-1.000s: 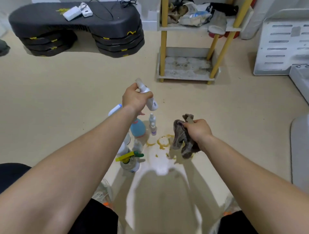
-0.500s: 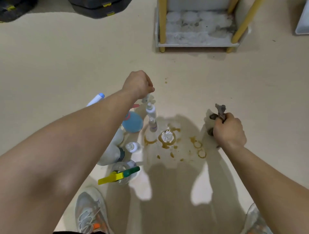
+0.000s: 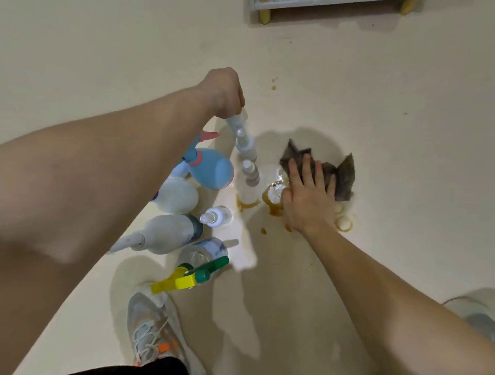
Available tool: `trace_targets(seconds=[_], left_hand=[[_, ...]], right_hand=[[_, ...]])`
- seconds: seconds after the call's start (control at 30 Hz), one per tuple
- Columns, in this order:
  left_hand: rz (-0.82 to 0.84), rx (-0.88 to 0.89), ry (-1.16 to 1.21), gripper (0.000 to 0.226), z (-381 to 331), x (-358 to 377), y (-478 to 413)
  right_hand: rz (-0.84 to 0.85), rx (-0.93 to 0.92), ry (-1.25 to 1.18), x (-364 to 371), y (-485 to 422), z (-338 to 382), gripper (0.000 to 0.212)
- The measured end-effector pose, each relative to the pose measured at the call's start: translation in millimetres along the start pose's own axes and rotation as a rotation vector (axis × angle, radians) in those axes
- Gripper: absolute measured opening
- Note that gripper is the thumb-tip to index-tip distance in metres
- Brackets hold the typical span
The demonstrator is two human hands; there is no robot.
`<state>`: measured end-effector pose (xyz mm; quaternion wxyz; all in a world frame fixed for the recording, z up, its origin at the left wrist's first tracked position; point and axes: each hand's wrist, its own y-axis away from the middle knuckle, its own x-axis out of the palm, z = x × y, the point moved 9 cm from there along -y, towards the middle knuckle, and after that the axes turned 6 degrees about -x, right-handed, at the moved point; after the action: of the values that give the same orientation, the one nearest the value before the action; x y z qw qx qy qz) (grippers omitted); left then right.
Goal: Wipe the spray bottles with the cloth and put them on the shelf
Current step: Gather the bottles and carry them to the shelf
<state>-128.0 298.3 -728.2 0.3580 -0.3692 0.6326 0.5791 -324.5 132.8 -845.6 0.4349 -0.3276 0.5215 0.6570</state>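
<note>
Nearest the camera: a pale sneaker [image 3: 152,329] with orange accents on the beige floor [image 3: 107,53], a second shoe [image 3: 474,313] at the right edge, mostly cut off.

Next out, a cluster of spray bottles standing on the floor, left of centre:
- clear bottle with green and yellow trigger [image 3: 199,263], closest
- grey-white bottle with teal collar [image 3: 166,234], long nozzle pointing left
- small clear bottle [image 3: 217,216] just beside it
- round white bottle [image 3: 176,196]
- blue bottle with pink trigger [image 3: 211,168]
- small bottle with purple label [image 3: 250,172]
- small white bottle [image 3: 245,143], farthest in the row

Brown spill rings and drips [image 3: 247,204] on the floor, just right of the cluster.

Right hand [image 3: 309,198]: palm down, fingers [image 3: 318,171] spread flat, pressing the grey cloth [image 3: 344,178] onto the floor at the spill. Cloth corners stick out past the fingertips. Not gripping, just pressing.

Left hand [image 3: 223,92]: above the far end of the row, fingers curled together around the top of a slim clear bottle [image 3: 234,123] that hangs below the fist, tilted, just above the small white bottle. Can't tell if its base touches anything.

Far edge: bottom of the shelf [image 3: 321,2] with yellow feet, well apart from the bottles. No bottle visible on it.
</note>
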Motion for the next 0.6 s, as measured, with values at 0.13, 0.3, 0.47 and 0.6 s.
trace_targets(seconds=[0.13, 0.3, 0.47, 0.6], left_hand=[[0.005, 0.033, -0.082, 0.025, 3, -1, -5], [0.043, 0.056, -0.066, 0.027, -5, -1, -1], [0.130, 0.042, 0.034, 0.014, -6, 0, 6], [0.083, 0.081, 0.044, 0.016, -8, -5, 17]], right_hand=[[0.118, -0.216, 0.011, 34, 47, 47, 0.069], [0.300, -0.604, 0.136, 79, 149, 52, 0.071], [0.191, -0.636, 0.173, 60, 104, 69, 0.055], [0.176, -0.488, 0.128, 50, 51, 105, 0.064]])
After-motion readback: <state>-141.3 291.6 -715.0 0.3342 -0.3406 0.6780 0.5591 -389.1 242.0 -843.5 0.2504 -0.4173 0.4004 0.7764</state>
